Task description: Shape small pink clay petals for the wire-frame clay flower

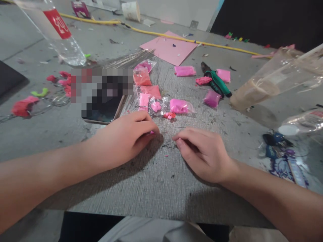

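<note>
My left hand [137, 132] rests at the middle of the table, fingers curled in a pinch round a small bit of pink clay [151, 132]. To its right, my right hand [202, 151] has thumb and forefinger pressed together; whatever lies between the tips is too small to name. The hands are apart. Just beyond them lie a pink clay packet [178, 106], a pink flower-shaped piece [156, 106] on clear wrapping and some small red and pink bits [169, 115]. Further back are orange-red packets [142, 77]. A tiny pink crumb [166, 155] sits between the hands.
A phone [101, 112] lies beyond my left forearm, partly pixelated. A water bottle [63, 37] stands back left. Green-handled pliers [217, 82], a purple packet [212, 98] and a plastic cup [262, 84] are to the right. A yellow cable [161, 33] crosses behind pink paper [174, 50].
</note>
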Demonstrator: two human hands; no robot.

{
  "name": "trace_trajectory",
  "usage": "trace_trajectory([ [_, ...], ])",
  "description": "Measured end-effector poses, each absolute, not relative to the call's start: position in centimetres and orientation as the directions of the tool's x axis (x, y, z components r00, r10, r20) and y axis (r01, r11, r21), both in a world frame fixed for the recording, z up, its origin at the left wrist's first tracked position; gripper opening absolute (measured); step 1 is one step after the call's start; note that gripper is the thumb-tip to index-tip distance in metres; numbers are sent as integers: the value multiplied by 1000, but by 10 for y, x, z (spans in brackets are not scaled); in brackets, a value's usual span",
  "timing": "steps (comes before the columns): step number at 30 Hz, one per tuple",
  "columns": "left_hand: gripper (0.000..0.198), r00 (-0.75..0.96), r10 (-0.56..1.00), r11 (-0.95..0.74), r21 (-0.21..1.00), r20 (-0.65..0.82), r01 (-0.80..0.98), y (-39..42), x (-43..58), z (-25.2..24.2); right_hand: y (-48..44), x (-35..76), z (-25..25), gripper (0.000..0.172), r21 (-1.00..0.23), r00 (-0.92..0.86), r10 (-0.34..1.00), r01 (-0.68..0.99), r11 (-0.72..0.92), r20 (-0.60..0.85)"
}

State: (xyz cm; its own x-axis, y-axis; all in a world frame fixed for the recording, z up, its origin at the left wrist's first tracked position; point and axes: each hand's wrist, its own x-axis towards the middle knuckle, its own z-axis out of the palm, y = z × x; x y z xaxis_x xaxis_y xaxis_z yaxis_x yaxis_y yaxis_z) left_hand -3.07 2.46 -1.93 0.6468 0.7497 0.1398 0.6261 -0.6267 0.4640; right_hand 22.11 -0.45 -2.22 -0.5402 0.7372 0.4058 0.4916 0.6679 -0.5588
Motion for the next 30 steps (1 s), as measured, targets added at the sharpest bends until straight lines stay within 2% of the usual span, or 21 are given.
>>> trace_trajectory([
  [3, 17, 611, 769, -589, 583, 189, 560, 21, -26, -13, -3, 219, -26, 14, -510, -540, 733, 529, 678, 414],
  [6, 12, 526, 846, -386, 782, 89, 489, 13, -19, -5, -3, 217, -28, 12, -481, -555, 718, 534, 695, 421],
  [9, 8, 475, 880, -257, 864, 24, 432, 6, -15, -2, -4, 216, -29, 14, -471, -570, 710, 533, 703, 414],
  [12, 9, 486, 874, -239, 887, 19, 395, 3, -13, -2, -4, 215, -29, 16, -489, -572, 711, 521, 700, 409],
  [16, 17, 519, 851, -305, 875, 74, 375, 3, -13, -3, -4, 213, -26, 21, -514, -566, 726, 520, 682, 391],
  [21, 11, 560, 824, -346, 856, 83, 383, 2, -12, -2, -7, 211, -24, 21, -511, -554, 730, 525, 680, 402],
  [26, 13, 557, 831, -283, 861, -1, 423, 3, -12, -1, -6, 213, -24, 7, -560, -535, 683, 403, 724, 498],
  [30, 10, 528, 847, -179, 901, -64, 395, 3, -12, -3, -4, 214, -26, 10, -559, -548, 646, 346, 753, 531],
])
